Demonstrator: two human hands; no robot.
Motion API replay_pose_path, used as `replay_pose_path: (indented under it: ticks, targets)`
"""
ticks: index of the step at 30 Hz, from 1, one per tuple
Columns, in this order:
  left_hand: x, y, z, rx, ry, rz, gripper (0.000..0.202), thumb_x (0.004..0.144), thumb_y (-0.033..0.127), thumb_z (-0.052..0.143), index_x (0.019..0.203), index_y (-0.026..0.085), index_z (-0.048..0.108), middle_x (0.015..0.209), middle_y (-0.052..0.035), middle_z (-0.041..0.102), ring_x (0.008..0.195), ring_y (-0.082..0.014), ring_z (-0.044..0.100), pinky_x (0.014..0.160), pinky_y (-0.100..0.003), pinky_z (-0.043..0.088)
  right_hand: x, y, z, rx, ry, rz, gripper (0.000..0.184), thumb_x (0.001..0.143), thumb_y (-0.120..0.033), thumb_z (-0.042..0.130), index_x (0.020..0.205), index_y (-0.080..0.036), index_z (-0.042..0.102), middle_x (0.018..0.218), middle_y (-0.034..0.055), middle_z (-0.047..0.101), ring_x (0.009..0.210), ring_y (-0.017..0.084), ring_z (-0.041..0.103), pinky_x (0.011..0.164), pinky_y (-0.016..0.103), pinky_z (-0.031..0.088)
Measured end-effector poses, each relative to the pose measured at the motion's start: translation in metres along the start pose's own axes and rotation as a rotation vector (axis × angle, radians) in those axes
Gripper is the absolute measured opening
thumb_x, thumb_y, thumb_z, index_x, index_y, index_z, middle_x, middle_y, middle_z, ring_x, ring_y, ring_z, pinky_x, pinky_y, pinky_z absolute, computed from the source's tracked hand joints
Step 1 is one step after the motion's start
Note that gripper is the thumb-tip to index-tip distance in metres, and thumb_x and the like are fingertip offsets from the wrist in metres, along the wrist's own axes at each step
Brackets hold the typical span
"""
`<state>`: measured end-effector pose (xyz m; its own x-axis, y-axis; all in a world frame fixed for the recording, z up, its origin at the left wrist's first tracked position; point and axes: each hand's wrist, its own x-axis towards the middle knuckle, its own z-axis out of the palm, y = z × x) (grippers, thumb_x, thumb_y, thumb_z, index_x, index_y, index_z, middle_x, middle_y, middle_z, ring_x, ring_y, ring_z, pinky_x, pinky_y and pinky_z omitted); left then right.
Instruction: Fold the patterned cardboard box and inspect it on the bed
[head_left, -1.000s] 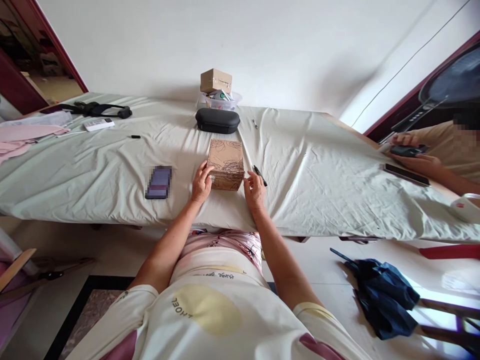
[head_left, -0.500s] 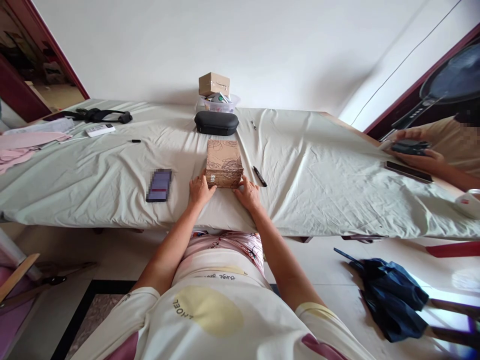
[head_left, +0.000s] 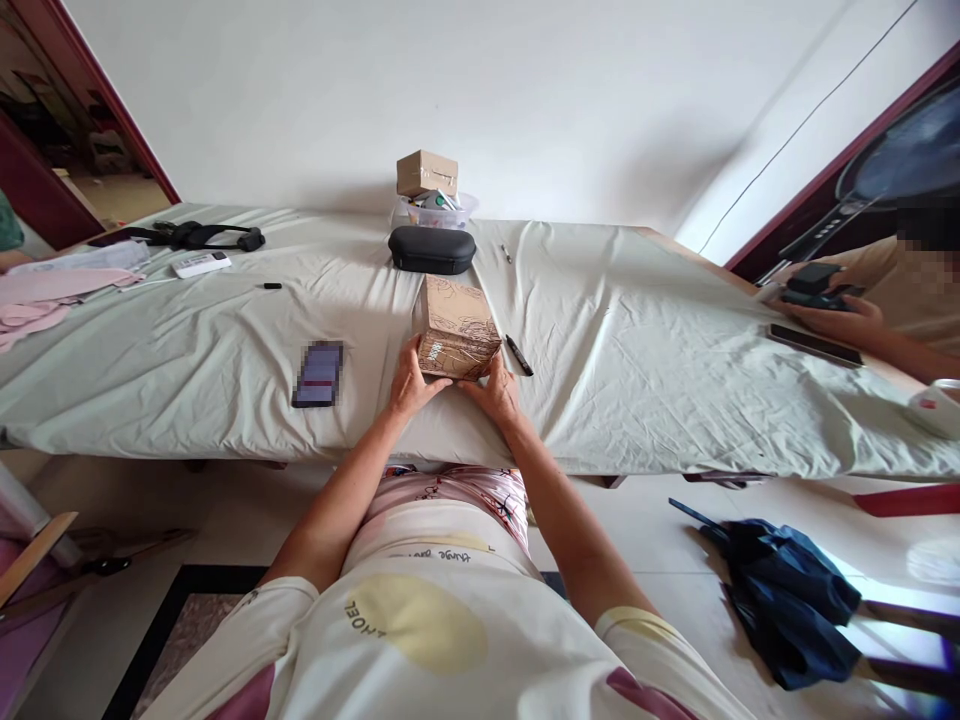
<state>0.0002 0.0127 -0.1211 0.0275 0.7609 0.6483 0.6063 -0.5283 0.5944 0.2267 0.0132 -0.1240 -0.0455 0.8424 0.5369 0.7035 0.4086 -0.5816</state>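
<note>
A brown cardboard box (head_left: 459, 318) with dark scribbled lines on its faces is between my two hands, turned at a slight angle and tilted. My left hand (head_left: 412, 382) grips its near left corner, the thumb along the lower front edge. At the near right corner my right hand (head_left: 495, 385) holds it the same way, fingers at the side and thumb in front. Just right of the box lies a black marker (head_left: 518, 355). Whether the box's underside touches the cloth is hidden.
Behind the box sit a black case (head_left: 432, 250), a plastic tub (head_left: 439, 214) and a smaller carton (head_left: 427, 173). A phone (head_left: 319, 374) lies left, a marker cap (head_left: 272, 286) beyond it. At right, another person's hand (head_left: 847, 318) holds a dark device above a dark phone (head_left: 815, 346).
The box has turned and tilted, and shifted slightly right. My left hand has moved right along with it. The other person's device has changed angle.
</note>
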Motion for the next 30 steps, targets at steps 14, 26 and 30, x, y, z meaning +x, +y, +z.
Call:
replay_pose_path:
  ticks: [14, 26, 30]
  targets:
    - [0.0, -0.009, 0.004, -0.034, 0.057, 0.04, 0.074, 0.097, 0.031, 0.072, 0.162, 0.024, 0.038, 0.167, -0.0178, 0.046, 0.157, -0.0311, 0.045, 0.13, -0.05, 0.042, 0.001, 0.009, 0.001, 0.099, 0.189, 0.017, 0.081, 0.092, -0.045, 0.067, 0.162, -0.021, 0.035, 0.133, 0.0166, 0.069, 0.107, 0.028, 0.07, 0.091, 0.047, 0.062]
    - [0.003, -0.013, 0.001, -0.255, 0.204, 0.024, 0.078, 0.103, 0.055, 0.057, 0.168, 0.022, 0.027, 0.171, -0.0218, 0.035, 0.153, -0.0351, 0.048, 0.106, -0.043, 0.062, 0.001, -0.004, -0.012, 0.137, -0.06, -0.163, 0.033, 0.101, -0.05, 0.061, 0.111, -0.022, 0.077, 0.094, 0.0077, 0.076, 0.084, 0.022, 0.07, 0.086, 0.039, 0.06]
    - [0.002, -0.01, 0.0, -0.193, 0.192, 0.035, 0.103, 0.092, 0.071, 0.066, 0.169, 0.018, 0.021, 0.17, -0.0253, 0.034, 0.157, -0.0393, 0.041, 0.126, -0.053, 0.044, -0.001, -0.013, -0.011, 0.028, -0.323, -0.385, 0.031, 0.104, -0.046, 0.06, 0.109, -0.022, 0.079, 0.093, 0.0083, 0.078, 0.087, 0.023, 0.072, 0.088, 0.038, 0.058]
